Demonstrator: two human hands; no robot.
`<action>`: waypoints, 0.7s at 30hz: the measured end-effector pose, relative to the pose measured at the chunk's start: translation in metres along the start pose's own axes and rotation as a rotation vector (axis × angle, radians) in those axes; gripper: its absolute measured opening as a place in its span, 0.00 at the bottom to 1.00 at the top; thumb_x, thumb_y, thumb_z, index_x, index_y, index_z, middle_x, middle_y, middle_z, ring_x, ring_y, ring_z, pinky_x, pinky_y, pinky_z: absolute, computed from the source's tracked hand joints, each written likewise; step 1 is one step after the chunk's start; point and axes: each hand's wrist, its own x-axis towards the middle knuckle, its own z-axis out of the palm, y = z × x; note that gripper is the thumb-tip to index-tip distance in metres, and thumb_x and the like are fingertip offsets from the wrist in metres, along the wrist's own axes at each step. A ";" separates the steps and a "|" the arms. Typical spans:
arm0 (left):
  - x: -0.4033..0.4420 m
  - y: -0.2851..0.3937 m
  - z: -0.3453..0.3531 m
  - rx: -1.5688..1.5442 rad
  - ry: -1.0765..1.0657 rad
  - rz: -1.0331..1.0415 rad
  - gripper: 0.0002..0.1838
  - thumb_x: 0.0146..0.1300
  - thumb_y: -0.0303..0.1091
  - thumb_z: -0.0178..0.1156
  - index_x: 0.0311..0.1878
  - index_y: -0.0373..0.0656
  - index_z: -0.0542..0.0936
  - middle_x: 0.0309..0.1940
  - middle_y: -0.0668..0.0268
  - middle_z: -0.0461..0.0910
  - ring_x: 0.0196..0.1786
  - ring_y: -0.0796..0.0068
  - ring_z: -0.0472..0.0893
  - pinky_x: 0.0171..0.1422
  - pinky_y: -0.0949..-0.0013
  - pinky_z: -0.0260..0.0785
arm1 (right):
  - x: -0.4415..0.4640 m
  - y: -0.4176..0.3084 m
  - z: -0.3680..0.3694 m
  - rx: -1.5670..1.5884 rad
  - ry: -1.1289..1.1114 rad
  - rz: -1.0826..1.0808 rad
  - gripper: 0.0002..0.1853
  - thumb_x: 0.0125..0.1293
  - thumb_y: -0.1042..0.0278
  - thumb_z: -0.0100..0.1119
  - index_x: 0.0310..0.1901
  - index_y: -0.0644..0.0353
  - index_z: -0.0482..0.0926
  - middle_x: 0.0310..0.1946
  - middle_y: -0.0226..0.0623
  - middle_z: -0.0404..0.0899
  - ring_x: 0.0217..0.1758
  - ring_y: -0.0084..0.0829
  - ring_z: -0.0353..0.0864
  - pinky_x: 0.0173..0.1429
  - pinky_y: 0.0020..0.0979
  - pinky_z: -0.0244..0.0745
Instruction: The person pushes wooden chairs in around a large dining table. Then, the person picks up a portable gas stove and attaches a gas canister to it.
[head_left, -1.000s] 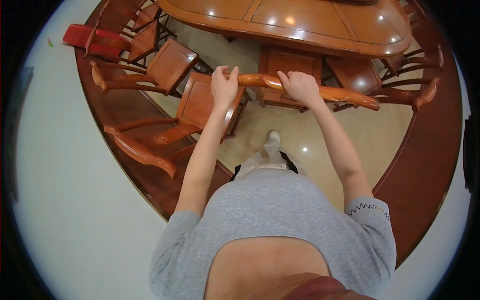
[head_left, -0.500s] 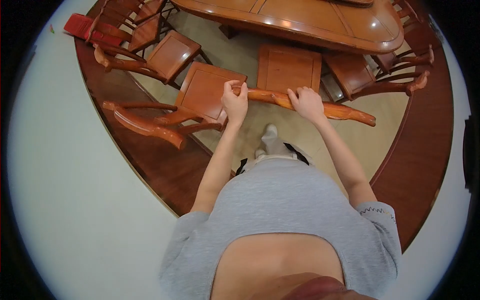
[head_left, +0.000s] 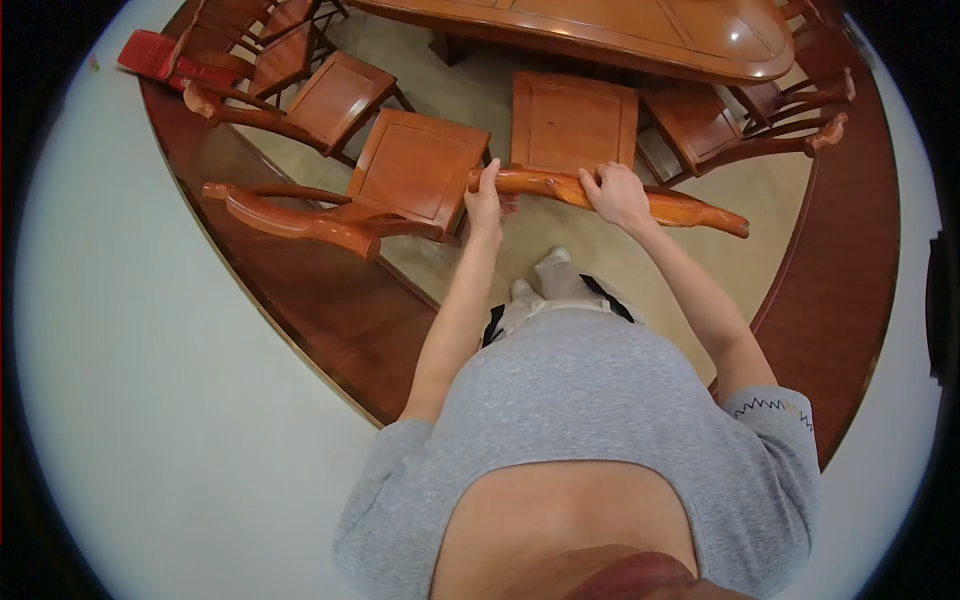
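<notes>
Both of my hands are on the curved top rail (head_left: 680,207) of a polished reddish-brown wooden chair, whose square seat (head_left: 575,115) lies just beyond it. My left hand (head_left: 485,208) is closed about the rail's left end, thumb up and fingertips showing below the wood. Right of the middle, my right hand (head_left: 620,197) wraps over the same rail from above, its knuckles raised. The chair's legs and most of its back are hidden beneath the rail.
A long glossy wooden table (head_left: 600,35) stands ahead. To the left is a matching chair (head_left: 420,170), angled, with a smaller-looking chair (head_left: 340,100) behind it. Another chair (head_left: 690,130) stands at right. A red object (head_left: 175,62) lies at far left. Pale tiles (head_left: 690,265) cover the floor.
My left hand has shifted slightly right and changed from fingers curled on top to thumb up along the rail's end. My right hand still holds the rail. The whole view has shifted a little.
</notes>
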 end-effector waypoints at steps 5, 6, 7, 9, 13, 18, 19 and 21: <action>-0.026 -0.028 -0.011 -0.118 -0.027 -0.072 0.25 0.57 0.59 0.57 0.38 0.43 0.75 0.27 0.65 0.78 0.24 0.72 0.80 0.22 0.69 0.73 | -0.038 -0.001 0.018 -0.027 0.057 -0.016 0.26 0.65 0.49 0.48 0.30 0.70 0.80 0.31 0.55 0.78 0.40 0.50 0.78 0.49 0.46 0.72; -0.028 -0.033 -0.016 -0.110 -0.038 -0.096 0.27 0.58 0.62 0.54 0.41 0.43 0.74 0.30 0.65 0.78 0.28 0.71 0.80 0.29 0.67 0.73 | -0.043 -0.001 0.021 -0.026 0.061 -0.016 0.26 0.65 0.49 0.48 0.30 0.70 0.80 0.31 0.55 0.78 0.40 0.50 0.78 0.49 0.46 0.72; -0.031 -0.034 -0.019 -0.103 -0.049 -0.119 0.30 0.58 0.64 0.51 0.43 0.44 0.73 0.33 0.65 0.78 0.32 0.70 0.80 0.35 0.65 0.73 | -0.047 -0.004 0.023 -0.036 0.069 -0.031 0.26 0.65 0.49 0.49 0.30 0.69 0.80 0.31 0.54 0.78 0.40 0.49 0.78 0.49 0.45 0.73; -0.034 -0.036 -0.020 -0.105 -0.023 -0.112 0.31 0.58 0.66 0.50 0.44 0.43 0.73 0.32 0.65 0.78 0.31 0.70 0.80 0.35 0.66 0.73 | -0.051 -0.008 0.027 -0.045 0.081 -0.047 0.25 0.65 0.49 0.49 0.30 0.69 0.80 0.32 0.53 0.78 0.41 0.48 0.78 0.48 0.45 0.73; -0.038 -0.041 -0.018 -0.124 -0.053 -0.119 0.35 0.56 0.69 0.48 0.47 0.43 0.72 0.37 0.62 0.78 0.37 0.69 0.79 0.40 0.63 0.72 | -0.061 0.002 0.018 -0.005 0.010 -0.047 0.30 0.64 0.41 0.47 0.33 0.67 0.80 0.35 0.52 0.79 0.45 0.48 0.77 0.52 0.48 0.69; -0.061 -0.037 0.006 -0.202 -0.006 -0.206 0.36 0.55 0.71 0.50 0.48 0.43 0.71 0.42 0.59 0.75 0.42 0.68 0.75 0.42 0.62 0.70 | -0.098 0.066 -0.029 -0.086 -0.254 -0.016 0.41 0.53 0.28 0.53 0.51 0.63 0.76 0.48 0.52 0.75 0.56 0.46 0.72 0.59 0.47 0.63; -0.063 -0.035 0.010 -0.258 0.031 -0.222 0.35 0.55 0.70 0.52 0.44 0.43 0.72 0.39 0.60 0.76 0.37 0.69 0.75 0.36 0.63 0.72 | -0.104 0.078 -0.043 -0.087 -0.251 -0.017 0.41 0.53 0.28 0.53 0.51 0.63 0.76 0.48 0.52 0.75 0.56 0.46 0.72 0.59 0.47 0.63; -0.067 -0.029 0.017 -0.255 0.059 -0.231 0.35 0.55 0.70 0.52 0.45 0.43 0.72 0.39 0.61 0.75 0.38 0.69 0.75 0.39 0.63 0.71 | -0.121 0.092 -0.071 -0.305 -0.241 -0.170 0.44 0.50 0.30 0.59 0.58 0.61 0.70 0.47 0.51 0.75 0.55 0.45 0.72 0.60 0.46 0.62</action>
